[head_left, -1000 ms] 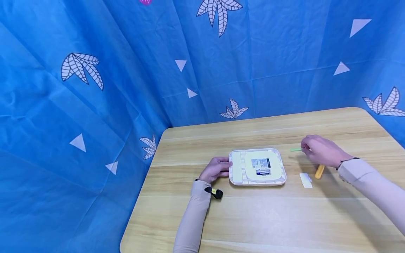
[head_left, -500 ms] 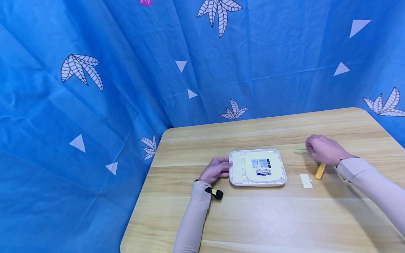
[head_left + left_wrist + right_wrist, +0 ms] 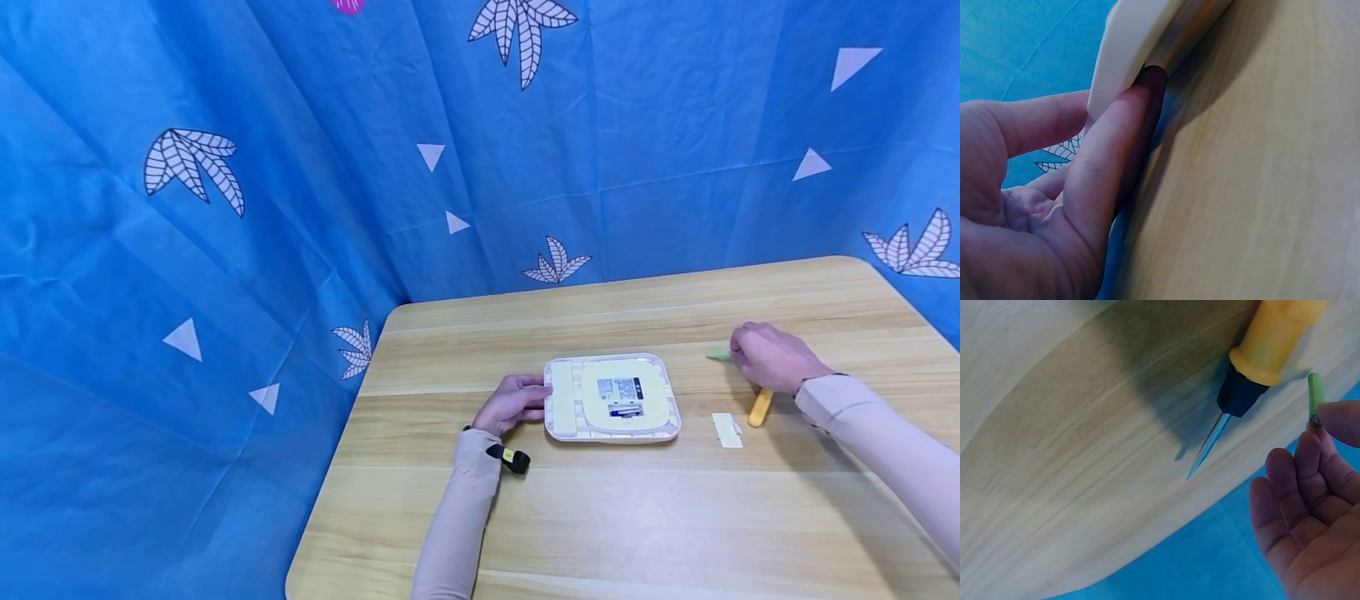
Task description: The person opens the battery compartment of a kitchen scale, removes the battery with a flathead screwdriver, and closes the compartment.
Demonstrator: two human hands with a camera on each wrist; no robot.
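A white rectangular device (image 3: 566,400) with rounded corners lies underside up on the table. Its small battery compartment (image 3: 626,410) is uncovered, and something blue and silver shows inside. My left hand (image 3: 510,403) holds the device's left edge; in the left wrist view the fingers (image 3: 1100,162) pinch that rim, one tucked beneath it. Farther right, my right hand (image 3: 772,357) pinches a slim green battery (image 3: 1315,394) by one end between thumb and finger, just above the table. A yellow-handled screwdriver (image 3: 1272,344) lies beside this hand, partly hidden by it in the head view.
The small white compartment cover (image 3: 727,431) lies between the device and the screwdriver's handle. Wood-grain tabletop (image 3: 600,517) surrounds everything. Behind and to the left hangs a blue patterned cloth (image 3: 300,208).
My right hand has shifted slightly to the right with the green battery. The left hand and the device stay in place.
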